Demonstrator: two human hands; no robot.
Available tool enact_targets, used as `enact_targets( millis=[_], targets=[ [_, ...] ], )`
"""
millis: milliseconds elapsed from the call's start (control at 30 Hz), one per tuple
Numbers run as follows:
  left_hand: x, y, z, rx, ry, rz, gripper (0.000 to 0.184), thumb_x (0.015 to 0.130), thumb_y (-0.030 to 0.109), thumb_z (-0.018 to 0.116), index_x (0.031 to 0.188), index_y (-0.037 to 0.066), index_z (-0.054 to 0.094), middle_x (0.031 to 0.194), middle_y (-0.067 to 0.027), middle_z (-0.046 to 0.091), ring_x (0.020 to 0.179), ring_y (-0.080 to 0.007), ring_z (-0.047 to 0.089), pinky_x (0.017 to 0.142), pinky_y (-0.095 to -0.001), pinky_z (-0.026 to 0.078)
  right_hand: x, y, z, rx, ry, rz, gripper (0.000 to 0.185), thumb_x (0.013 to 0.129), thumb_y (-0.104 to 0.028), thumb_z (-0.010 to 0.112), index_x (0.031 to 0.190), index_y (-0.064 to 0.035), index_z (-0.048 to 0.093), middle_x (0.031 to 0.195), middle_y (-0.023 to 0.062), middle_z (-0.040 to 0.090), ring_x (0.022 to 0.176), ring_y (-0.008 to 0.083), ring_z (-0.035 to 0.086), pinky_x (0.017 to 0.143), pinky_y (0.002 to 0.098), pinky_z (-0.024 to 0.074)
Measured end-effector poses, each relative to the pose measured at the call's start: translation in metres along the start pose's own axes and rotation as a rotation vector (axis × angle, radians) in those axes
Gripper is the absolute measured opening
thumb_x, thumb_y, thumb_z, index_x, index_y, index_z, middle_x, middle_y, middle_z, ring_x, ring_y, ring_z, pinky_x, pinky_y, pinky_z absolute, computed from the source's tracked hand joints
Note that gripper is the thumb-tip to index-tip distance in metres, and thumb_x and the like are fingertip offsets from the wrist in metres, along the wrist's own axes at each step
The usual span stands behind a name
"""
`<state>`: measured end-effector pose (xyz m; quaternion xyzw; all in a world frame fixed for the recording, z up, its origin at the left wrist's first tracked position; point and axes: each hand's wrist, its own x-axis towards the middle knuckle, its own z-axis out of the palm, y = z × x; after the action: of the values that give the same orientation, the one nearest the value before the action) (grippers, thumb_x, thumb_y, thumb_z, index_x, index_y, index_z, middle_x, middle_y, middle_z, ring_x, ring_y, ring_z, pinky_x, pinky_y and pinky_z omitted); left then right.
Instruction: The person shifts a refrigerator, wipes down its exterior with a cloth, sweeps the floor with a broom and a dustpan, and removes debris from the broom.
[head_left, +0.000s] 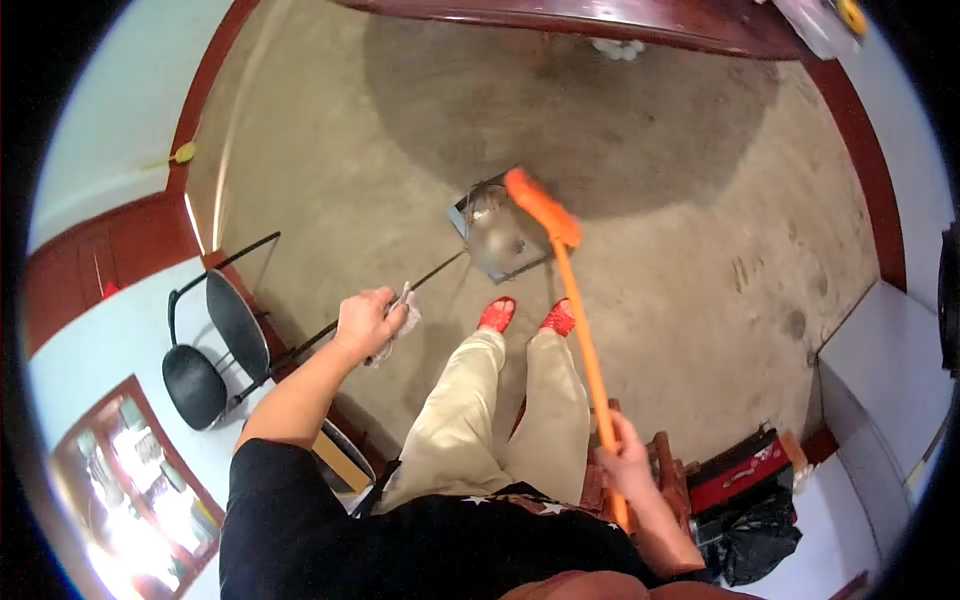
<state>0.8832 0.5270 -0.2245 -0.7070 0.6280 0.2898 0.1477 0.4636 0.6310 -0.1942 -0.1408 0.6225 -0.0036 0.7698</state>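
Observation:
My right hand [626, 458] is closed around the handle of an orange broom [582, 330]. Its orange head [543, 208] is raised in front of my feet, over the right edge of a dustpan [505, 245]; whether they touch I cannot tell. The dustpan is greyish, sits on the floor and has blurred contents. From its left side a thin dark rod [430, 272] runs up to my left hand [368, 322], which grips it like a long handle. A crumpled whitish piece [408, 312], tissue or plastic, sticks out of that same hand.
Bare concrete floor [680, 270] surrounds the dustpan. A dark red table [600, 28] stands ahead, with something white [618, 48] below its edge. Black chairs [240, 325] are on the left. On the right lies a black plastic bag [755, 535] beside a red box [740, 478].

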Motion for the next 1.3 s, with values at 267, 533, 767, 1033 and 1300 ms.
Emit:
enact_targets(
  millis=[267,533,767,1033,1300],
  targets=[
    [-0.082,-0.066,0.021,-0.258,0.085,-0.302,0.032,0.076,0.032,0.058,0.074,0.0,0.055,0.065,-0.0186,0.053,0.062,-0.0341,0.054,0.058,-0.0403,0.042,0.092,-0.12,0.006,-0.603,0.101,-0.421,0.055,0.077,-0.003,0.05,0.13,-0.0092,0.037,0.094,0.0169,0.058,0.083,0.0245,0.058,0.072,0.0345,0.0471],
    [-0.157,-0.175,0.049,-0.522,0.161,-0.571,0.034,0.075,0.033,0.058,0.07,0.0,0.055,0.063,-0.0207,0.054,0.062,-0.0357,0.054,0.059,-0.0401,0.042,0.239,-0.218,0.179,-0.988,0.257,-0.674,0.046,0.079,-0.009,0.044,0.124,-0.0057,0.038,0.087,0.0232,0.06,0.082,0.0391,0.058,0.069,0.0461,0.0464],
    [-0.191,-0.241,0.082,-0.474,0.126,-0.69,0.035,0.074,0.037,0.056,0.075,0.003,0.059,0.07,-0.0218,0.058,0.07,-0.0379,0.056,0.065,-0.0433,0.042,0.167,-0.047,0.251,-1.045,-0.133,-0.311,0.055,0.08,-0.011,0.05,0.13,-0.0079,0.03,0.07,0.0162,0.058,0.064,0.0298,0.059,0.054,0.0401,0.0474],
    [-0.212,-0.283,0.105,-0.375,0.079,-0.632,0.035,0.077,0.039,0.055,0.078,0.004,0.062,0.072,-0.0222,0.06,0.075,-0.0393,0.058,0.069,-0.0456,0.045,0.067,-0.046,0.228,-0.455,-0.178,-0.062,0.057,0.08,-0.007,0.05,0.133,-0.0158,0.034,0.061,-0.0005,0.047,0.042,0.0075,0.042,0.037,0.0227,0.0343],
    [-0.209,-0.295,0.111,-0.35,0.061,-0.611,0.031,0.076,0.037,0.056,0.078,0.006,0.06,0.069,-0.0206,0.06,0.071,-0.0398,0.057,0.065,-0.0462,0.045,0.195,-0.131,0.168,-0.798,0.444,-0.459,0.052,0.079,-0.008,0.05,0.129,-0.0107,0.035,0.067,0.0131,0.056,0.054,0.0239,0.055,0.047,0.035,0.046]
  ],
)
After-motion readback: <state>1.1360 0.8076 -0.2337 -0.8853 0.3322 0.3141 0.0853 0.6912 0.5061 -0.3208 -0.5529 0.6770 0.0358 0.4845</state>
